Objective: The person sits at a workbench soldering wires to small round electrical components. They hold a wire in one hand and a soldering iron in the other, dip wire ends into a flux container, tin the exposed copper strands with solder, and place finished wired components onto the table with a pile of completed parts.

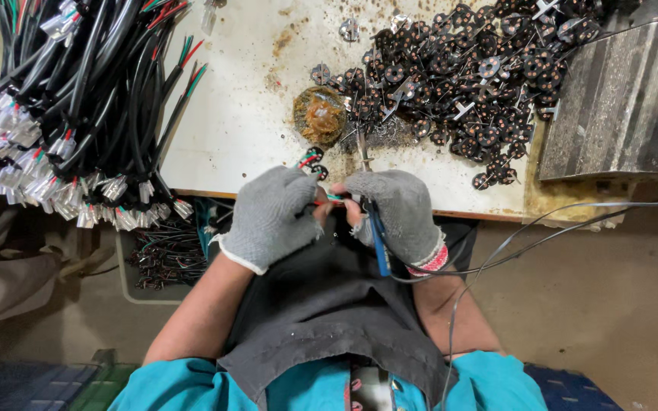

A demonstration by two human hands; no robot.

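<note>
Down low, at the edge of the surface (253, 114), thin red and green wires (327, 199) are pinched between the left hand (272, 217) and the right hand (397, 213), both in grey gloves. A blue-handled tool (378, 243) is also gripped by the right hand. Black round parts (466, 76) are piled just beyond. Black cables (70, 106) are heaped at the left.

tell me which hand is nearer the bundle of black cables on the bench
Left. The left hand sits just right of the black cable bundle and its hanging connector ends, while the right hand is farther right, beyond the left hand.
</note>
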